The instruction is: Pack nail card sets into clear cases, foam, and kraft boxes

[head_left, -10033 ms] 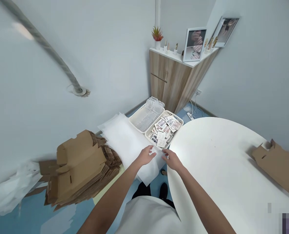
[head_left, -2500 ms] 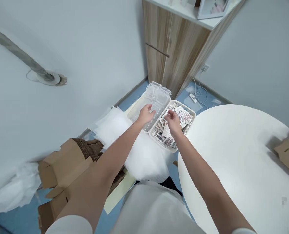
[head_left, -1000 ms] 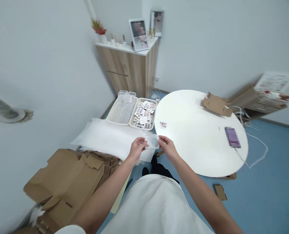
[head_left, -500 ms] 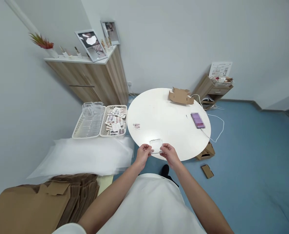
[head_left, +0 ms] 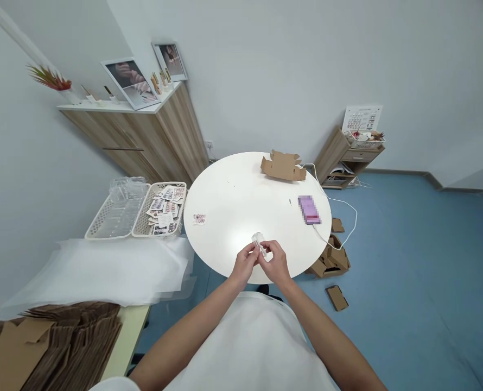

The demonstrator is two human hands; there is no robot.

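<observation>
Over the near edge of the white oval table, a small clear plastic box is held between my two hands. My left hand pinches its left side. The fingers of my right hand are closed on its right side, close to the left fingertips. The box is tilted, and my fingers cover its lower part. To the left on the table lies a small card with rows of patterned nail tips.
An opened cardboard box and a blurred purple object with a white cable rest on the table. Left of it stand a basket of cards and a basket of clear boxes. Cardboard boxes lie on the floor.
My hands have come closer together, and the clear box has turned from facing me flat to a narrow, tilted side. The view has shifted, so the table appears further left.
</observation>
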